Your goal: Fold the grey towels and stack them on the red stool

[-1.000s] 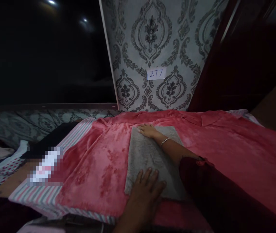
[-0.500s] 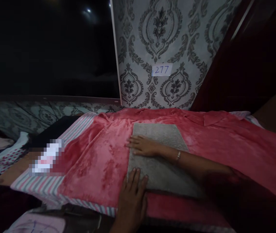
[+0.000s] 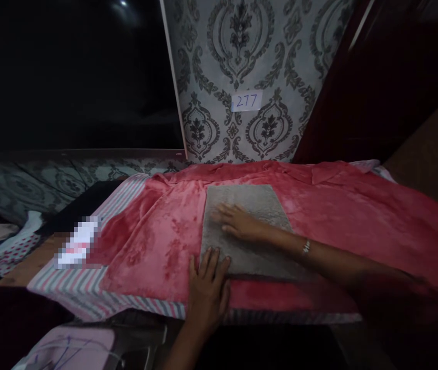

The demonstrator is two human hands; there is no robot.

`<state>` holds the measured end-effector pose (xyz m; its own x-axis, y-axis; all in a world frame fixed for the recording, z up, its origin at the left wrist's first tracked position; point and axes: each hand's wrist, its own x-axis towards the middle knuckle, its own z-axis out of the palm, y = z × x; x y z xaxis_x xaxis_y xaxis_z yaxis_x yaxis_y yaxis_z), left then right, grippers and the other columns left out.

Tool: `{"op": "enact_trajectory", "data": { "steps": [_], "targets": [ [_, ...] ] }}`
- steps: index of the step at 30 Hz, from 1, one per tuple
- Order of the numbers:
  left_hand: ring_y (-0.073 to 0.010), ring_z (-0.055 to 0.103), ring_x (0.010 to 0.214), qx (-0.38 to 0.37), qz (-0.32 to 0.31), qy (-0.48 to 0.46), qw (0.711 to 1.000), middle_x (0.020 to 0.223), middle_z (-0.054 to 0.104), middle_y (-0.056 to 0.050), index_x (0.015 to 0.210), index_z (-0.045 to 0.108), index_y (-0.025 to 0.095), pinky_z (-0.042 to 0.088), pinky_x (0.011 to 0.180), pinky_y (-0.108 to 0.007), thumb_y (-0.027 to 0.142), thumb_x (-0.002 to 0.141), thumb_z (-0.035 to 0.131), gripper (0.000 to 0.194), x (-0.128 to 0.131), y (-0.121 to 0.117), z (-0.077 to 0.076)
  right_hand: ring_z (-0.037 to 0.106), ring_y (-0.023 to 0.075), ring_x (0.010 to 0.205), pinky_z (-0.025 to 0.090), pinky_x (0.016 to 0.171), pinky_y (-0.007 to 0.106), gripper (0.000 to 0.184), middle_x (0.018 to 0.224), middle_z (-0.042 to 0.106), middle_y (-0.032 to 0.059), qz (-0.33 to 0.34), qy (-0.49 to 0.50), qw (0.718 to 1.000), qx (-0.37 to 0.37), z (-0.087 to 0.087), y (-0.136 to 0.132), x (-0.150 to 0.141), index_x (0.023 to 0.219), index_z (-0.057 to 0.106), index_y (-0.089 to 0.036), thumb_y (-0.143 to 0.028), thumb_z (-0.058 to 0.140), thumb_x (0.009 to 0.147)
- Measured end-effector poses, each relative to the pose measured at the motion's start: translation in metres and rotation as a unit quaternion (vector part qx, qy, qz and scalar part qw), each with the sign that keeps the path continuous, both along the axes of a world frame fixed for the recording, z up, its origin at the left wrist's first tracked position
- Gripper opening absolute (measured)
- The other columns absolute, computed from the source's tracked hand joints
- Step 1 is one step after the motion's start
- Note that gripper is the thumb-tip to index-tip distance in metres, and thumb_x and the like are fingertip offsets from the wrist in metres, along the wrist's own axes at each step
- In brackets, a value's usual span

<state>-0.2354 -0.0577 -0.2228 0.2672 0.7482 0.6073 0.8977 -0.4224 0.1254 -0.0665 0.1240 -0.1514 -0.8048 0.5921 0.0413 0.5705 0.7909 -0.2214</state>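
A flat grey rectangular piece of cloth (image 3: 250, 198) lies on a red plush blanket (image 3: 153, 246) spread over a table. My right hand (image 3: 238, 221) is over the middle of the grey cloth, palm down, its fingers outstretched and slightly blurred by motion; a bracelet (image 3: 306, 246) circles that wrist. My left hand (image 3: 208, 288) rests flat with spread fingers at the cloth's near left corner, partly on the red blanket. Neither hand holds anything.
Striped fabric (image 3: 68, 280) shows beneath the blanket along the left and front edges. A large dark screen (image 3: 72, 77) stands at the back left. A paper marked 277 (image 3: 247, 100) is on the patterned wall. Dotted fabric (image 3: 16, 252) lies at far left.
My right hand has slid rightward from the grey cloth's left edge towards its middle. The left hand stays near the same corner. The whole view has shifted slightly.
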Motion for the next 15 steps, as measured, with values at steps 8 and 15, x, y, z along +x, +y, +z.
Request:
{"op": "enact_trajectory", "data": {
  "steps": [8, 15],
  "targets": [
    [-0.0376, 0.037, 0.144, -0.045, -0.035, 0.038, 0.998, 0.156, 0.044, -0.010, 0.147, 0.050, 0.029, 0.024, 0.117, -0.067, 0.035, 0.089, 0.059, 0.059, 0.046, -0.003, 0.001, 0.007, 0.0240, 0.154, 0.006, 0.123, 0.051, 0.063, 0.167, 0.015, 0.0019, 0.077, -0.009, 0.996, -0.036, -0.021, -0.047, 0.049, 0.159, 0.026, -0.031, -0.052, 0.041, 0.101],
    [-0.0360, 0.037, 0.144, -0.055, -0.032, 0.054, 0.996, 0.154, 0.048, -0.009, 0.141, 0.055, 0.029, 0.029, 0.115, -0.066, 0.036, 0.091, 0.059, 0.051, 0.037, -0.005, 0.001, 0.017, 0.0310, 0.152, 0.013, 0.121, 0.056, 0.059, 0.165, 0.021, 0.0088, -0.173, -0.056, 0.983, 0.032, -0.004, 0.031, 0.094, 0.157, 0.034, -0.025, -0.047, 0.041, 0.102]
  ]
}}
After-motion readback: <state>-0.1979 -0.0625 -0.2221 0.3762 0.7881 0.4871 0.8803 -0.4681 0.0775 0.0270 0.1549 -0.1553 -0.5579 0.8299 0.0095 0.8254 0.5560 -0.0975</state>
